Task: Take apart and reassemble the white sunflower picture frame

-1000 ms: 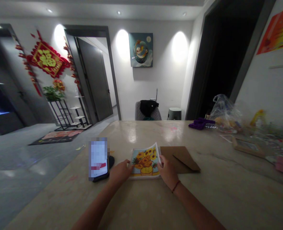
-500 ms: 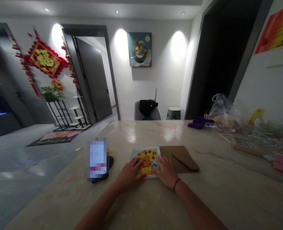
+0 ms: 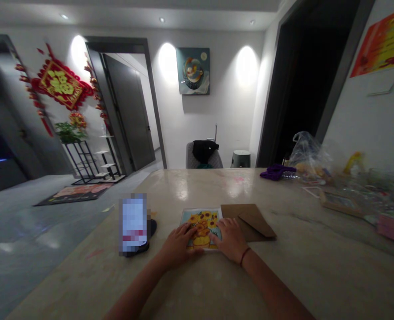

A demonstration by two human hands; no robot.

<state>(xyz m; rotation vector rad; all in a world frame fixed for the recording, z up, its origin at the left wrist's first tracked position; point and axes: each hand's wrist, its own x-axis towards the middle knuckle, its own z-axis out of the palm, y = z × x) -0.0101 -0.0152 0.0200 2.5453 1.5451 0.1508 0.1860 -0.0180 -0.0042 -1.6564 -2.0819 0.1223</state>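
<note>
Brown envelope [image 3: 248, 213] beside a hand-covered sunflower card [image 3: 202, 222]

The white-edged sunflower card is laid flat on the glossy table [image 3: 200, 289], with the brown envelope set just to its right. The lower left of the card is covered by the left hand [image 3: 178, 245], and its right side by the right hand [image 3: 232, 238]. The hands are held apart from each other, fingers spread and laid over the picture; nothing is clamped between them. How firmly the card is being pressed cannot be told.

Trouble could be caused chiefly by uneven pressure. If one palm were pushed inward harder than the other, the card could be skidded across the smooth top or buckled along its middle. Where card and envelope meet, the lower part is hidden by the right hand, so whether one is lapped over the other there cannot be seen; if they are lapped, the envelope could be dragged along or its edge creased. The printed surface might also be smudged by moist fingertips.

On the left, a phone [image 3: 134, 222] is propped up near the left hand; it could be toppled if the arm were swung outward carelessly.
</note>
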